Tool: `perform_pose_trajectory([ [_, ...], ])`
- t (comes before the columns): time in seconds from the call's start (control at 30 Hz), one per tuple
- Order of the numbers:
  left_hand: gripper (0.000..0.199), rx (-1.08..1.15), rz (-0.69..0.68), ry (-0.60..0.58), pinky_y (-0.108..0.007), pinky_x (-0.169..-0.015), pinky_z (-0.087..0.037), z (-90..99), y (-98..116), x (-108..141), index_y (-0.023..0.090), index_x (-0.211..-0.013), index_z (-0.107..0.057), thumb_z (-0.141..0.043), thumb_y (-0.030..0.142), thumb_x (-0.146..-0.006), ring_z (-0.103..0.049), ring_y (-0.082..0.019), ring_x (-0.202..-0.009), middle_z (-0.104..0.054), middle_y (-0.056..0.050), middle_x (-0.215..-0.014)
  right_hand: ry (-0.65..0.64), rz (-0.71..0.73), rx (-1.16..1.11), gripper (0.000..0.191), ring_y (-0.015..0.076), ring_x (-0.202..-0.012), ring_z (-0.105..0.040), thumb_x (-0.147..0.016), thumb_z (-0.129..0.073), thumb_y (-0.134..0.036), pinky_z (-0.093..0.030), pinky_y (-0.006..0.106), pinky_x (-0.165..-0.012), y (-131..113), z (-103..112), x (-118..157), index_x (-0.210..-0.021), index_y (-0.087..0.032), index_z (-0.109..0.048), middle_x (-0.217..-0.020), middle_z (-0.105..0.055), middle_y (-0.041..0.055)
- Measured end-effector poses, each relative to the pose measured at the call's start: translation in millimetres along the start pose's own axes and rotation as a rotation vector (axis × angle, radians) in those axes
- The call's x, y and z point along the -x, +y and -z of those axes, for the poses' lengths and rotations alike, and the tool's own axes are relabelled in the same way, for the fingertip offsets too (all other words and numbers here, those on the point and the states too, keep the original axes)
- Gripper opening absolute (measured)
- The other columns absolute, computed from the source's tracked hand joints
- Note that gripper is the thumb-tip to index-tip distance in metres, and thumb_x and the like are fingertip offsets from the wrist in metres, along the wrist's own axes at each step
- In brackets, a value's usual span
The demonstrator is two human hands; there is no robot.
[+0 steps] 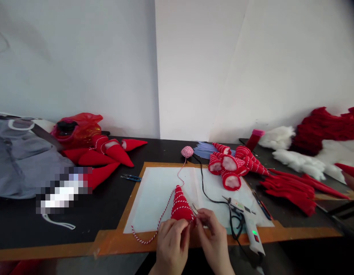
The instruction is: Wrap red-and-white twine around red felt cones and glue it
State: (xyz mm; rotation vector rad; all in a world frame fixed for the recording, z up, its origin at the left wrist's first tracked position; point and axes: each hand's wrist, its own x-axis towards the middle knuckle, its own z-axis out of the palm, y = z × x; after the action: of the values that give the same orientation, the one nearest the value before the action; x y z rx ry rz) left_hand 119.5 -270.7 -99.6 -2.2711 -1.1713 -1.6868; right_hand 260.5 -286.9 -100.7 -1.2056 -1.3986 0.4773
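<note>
- Red stripy cone (179, 212) lies on the white sheet (154, 191).
- Left hand (171, 241), right by it, pinches its wide end.
- Right hand (212, 237), beside that end, is curled; I can't tell what it holds.

Counts by kind: wearer's left hand (171, 241), 1; right hand (213, 237), 1 | handled cone (179, 208), 1 | cord-wound cones (231, 181) in the right-hand pile, at least 5 (overlapping) | plain red cones (119, 153) at left, at least 5 | cord ball (187, 152), 1 | glue gun (248, 218), 1 | snips (131, 178), 1 | grey bag (25, 160), 1 | red plastic bag (86, 130), 1
</note>
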Motion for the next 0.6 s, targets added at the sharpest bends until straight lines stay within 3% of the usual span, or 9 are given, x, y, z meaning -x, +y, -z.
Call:
perform_pose_trajectory([
  [0.1, 0.012, -0.047, 0.002, 0.034, -0.032, -0.071, -0.048, -1.4, -1, 1, 0.017, -0.101, -0.061, -0.056, 0.008, -0.095, -0.064, -0.018, -0.072, -0.072, -0.003, -0.08, -0.049, 0.03, -0.005, 0.025, 0.0157, -0.083, -0.07, -0.095, -0.054, -0.016, -0.056, 0.023, -0.075, -1, 1, -1, -0.116, -0.024, -0.065, -0.097, -0.072, 0.0043],
  [0.27, 0.013, -0.091, 0.018, 0.054, -0.034, -0.07, -0.047, -5.8, -4, 2, 0.018, -0.099, -0.061, -0.058, 0.008, -0.093, -0.064, -0.019, -0.071, -0.072, -0.003, -0.079, -0.128, 0.006, -0.074, 0.027, 0.0178, -0.09, -0.068, -0.095, -0.052, -0.013, -0.054, 0.027, -0.081, -6, 4, -3, -0.112, -0.025, -0.069, -0.099, -0.071, 0.005],
  [0.6, 0.013, -0.078, 0.01, 0.067, -0.033, -0.072, -0.047, -10.9, -8, 2, 0.019, -0.101, -0.062, -0.057, 0.009, -0.093, -0.065, -0.02, -0.075, -0.072, -0.003, -0.08, -0.133, -0.107, -0.196, 0.016, 0.0192, -0.09, -0.068, -0.096, -0.054, -0.023, -0.054, 0.027, -0.08, -8, 2, -1, -0.103, -0.022, -0.068, -0.099, -0.071, 0.0067],
])
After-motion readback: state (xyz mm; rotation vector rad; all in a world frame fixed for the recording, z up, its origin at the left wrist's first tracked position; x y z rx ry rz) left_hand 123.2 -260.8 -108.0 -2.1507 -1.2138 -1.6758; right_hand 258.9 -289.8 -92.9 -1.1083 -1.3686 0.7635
